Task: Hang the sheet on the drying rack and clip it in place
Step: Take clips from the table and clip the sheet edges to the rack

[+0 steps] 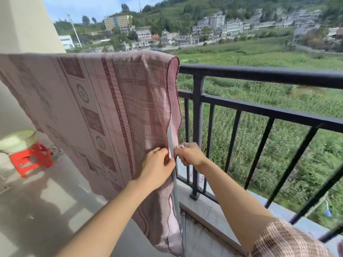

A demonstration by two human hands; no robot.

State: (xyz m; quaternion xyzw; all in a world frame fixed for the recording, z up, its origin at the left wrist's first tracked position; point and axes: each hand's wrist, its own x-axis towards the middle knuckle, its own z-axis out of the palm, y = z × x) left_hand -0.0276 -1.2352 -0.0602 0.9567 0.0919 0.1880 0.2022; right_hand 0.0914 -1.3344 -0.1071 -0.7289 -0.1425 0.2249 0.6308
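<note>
- The pink and maroon patterned fabric sheet point(115, 112) lay draped over the top of the drying rack. It covered the top rail from the left edge of view to the rack's right end, so its weight hung down on both sides.
- At that right end the sheet's wavy hemmed edge fell beside the rack's pale grey upright metal post point(169, 138). This was the loose side, the one wind would most likely lift, so it made sense to fasten it there.
- The left hand point(157, 164) pinched the hem between thumb and curled fingers, low on the right edge. It held the cloth taut and close against the post so the layers stayed together for clipping.
- The right hand point(191, 154) was curled closed just beside the left, on the far side of the post. A small white plastic clip point(182, 145) showed above its knuckles. I could not tell whether the clip's mouth was open.
- I judged that the hanging was done and the clipping was under way. No clip was visible anywhere else on the sheet.
- The rack stood just inside the black metal balcony railing point(259, 75), probably for sun and moving air.
- A pale green round basin point(17, 139) sat on a red plastic stool point(29, 158) well apart to the left, on the balcony floor.
</note>
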